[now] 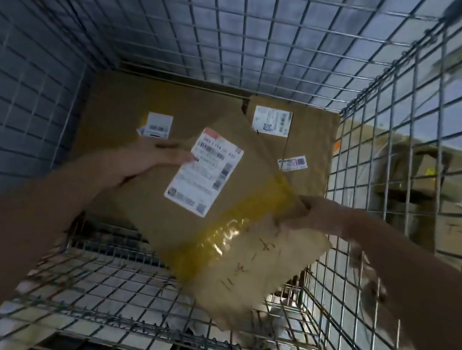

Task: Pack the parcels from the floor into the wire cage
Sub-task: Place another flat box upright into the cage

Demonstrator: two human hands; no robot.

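A person looks down into a wire cage [353, 118] while both bare hands hold a flat brown padded parcel [217, 218] above the cage's mesh floor. The parcel is tilted, one corner pointing toward the far wall of the cage and the opposite corner toward the viewer. A white shipping label [204, 170] with barcodes sits on its upper half, a band of shiny yellow tape [233, 229] crosses its middle, and faint handwriting marks the paler lower half. The left hand [147, 161] grips the parcel's left edge beside the label, thumb on top touching the label's edge, the other fingers hidden beneath the parcel. The right hand [311, 214] pinches the parcel's right edge at the end of the yellow tape, its fingers curled and clamped on the paper. Beneath and beyond the parcel, against the cage's far wall, two brown cardboard boxes lie flat side by side: a left box [125, 106] with a small white label, and a right box [311, 139] with a larger white label near its top and a smaller tilted sticker lower down. Outside the cage's right wall, blurred cardboard boxes [423, 175] show through the mesh. The picture is motion-blurred at its edges.
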